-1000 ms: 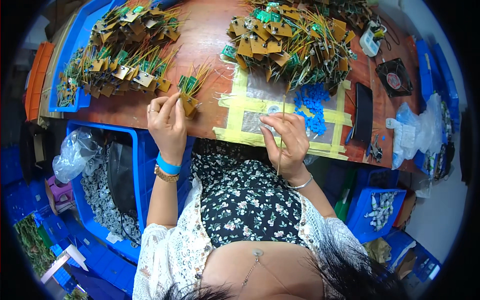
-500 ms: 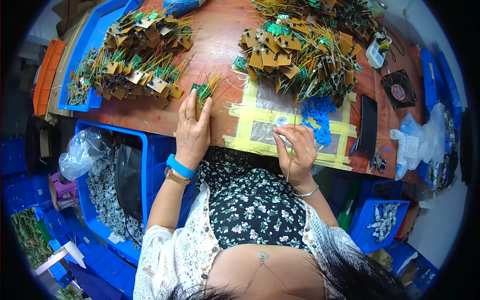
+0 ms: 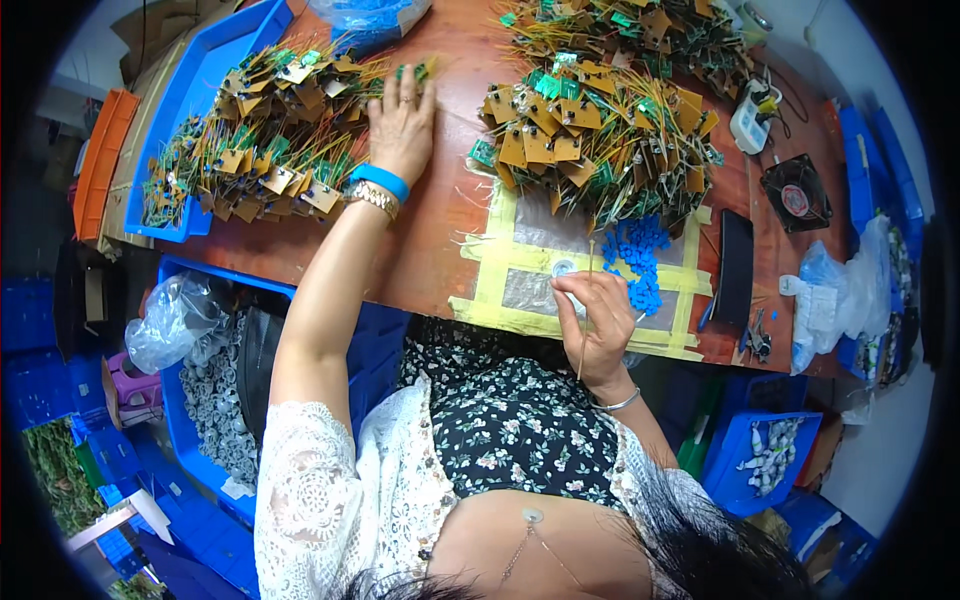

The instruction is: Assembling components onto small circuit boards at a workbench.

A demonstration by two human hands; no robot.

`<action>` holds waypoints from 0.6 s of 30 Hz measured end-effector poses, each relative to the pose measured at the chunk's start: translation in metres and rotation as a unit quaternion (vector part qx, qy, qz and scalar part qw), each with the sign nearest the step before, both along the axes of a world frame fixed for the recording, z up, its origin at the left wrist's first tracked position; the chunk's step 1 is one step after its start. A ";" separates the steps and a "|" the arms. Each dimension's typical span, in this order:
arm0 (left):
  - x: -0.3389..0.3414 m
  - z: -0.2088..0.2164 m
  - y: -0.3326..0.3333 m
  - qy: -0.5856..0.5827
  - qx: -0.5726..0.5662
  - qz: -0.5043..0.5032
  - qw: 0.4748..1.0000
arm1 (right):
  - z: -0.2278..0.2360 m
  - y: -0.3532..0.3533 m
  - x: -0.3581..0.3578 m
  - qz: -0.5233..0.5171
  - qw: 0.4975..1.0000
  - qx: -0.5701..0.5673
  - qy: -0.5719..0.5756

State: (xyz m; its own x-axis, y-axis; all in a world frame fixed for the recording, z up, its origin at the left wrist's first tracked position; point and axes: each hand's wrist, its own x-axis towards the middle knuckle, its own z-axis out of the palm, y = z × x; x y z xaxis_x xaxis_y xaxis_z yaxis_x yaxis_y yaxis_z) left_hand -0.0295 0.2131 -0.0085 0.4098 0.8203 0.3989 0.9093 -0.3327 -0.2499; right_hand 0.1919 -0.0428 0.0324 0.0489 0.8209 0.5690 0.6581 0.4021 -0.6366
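The left hand (image 3: 402, 125) reaches across the worktop (image 3: 450, 215), palm down, fingers stretched and slightly parted. A green board (image 3: 412, 72) lies at its fingertips, beside the left pile (image 3: 275, 150) of boards; the fingers hide part of it, so I cannot tell whether they pinch it. The right hand (image 3: 600, 318) grasps a thin stick (image 3: 590, 258) between thumb and fingers, its tip just beside the blue pieces (image 3: 635, 262). These lie below the right pile (image 3: 580, 125), near yellow tape (image 3: 484, 285). A phone (image 3: 736, 265) and a fan (image 3: 797, 192), 2 black things, lie farther right.
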 end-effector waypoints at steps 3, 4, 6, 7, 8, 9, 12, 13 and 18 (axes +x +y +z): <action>-0.006 0.000 0.015 0.012 0.024 0.076 0.997 | 0.000 0.002 0.002 -0.001 1.000 -0.006 0.001; -0.009 -0.001 0.019 0.009 0.019 0.095 0.995 | 0.000 0.004 0.003 -0.002 1.000 -0.002 0.001; -0.011 0.002 0.021 0.012 0.001 0.119 0.993 | 0.000 0.005 0.003 -0.003 1.000 0.000 0.001; -0.011 0.002 0.021 0.009 -0.002 0.128 0.992 | -0.001 0.005 0.003 -0.001 1.000 0.001 0.002; -0.011 0.003 0.021 0.005 -0.005 0.137 0.991 | -0.001 0.006 0.003 0.000 1.000 0.001 0.003; -0.012 0.003 0.022 0.032 -0.006 0.144 0.989 | 0.000 0.006 0.002 0.000 1.000 0.002 0.003; -0.011 0.011 0.011 0.002 -0.005 0.101 0.995 | 0.001 0.005 0.002 0.003 1.000 0.008 0.007; -0.009 0.010 0.010 0.002 -0.004 0.099 0.995 | 0.001 0.005 0.003 0.002 1.000 0.007 0.005; 0.035 0.025 -0.015 -0.308 -0.091 -0.088 0.943 | 0.000 0.002 0.001 0.000 1.000 0.008 0.008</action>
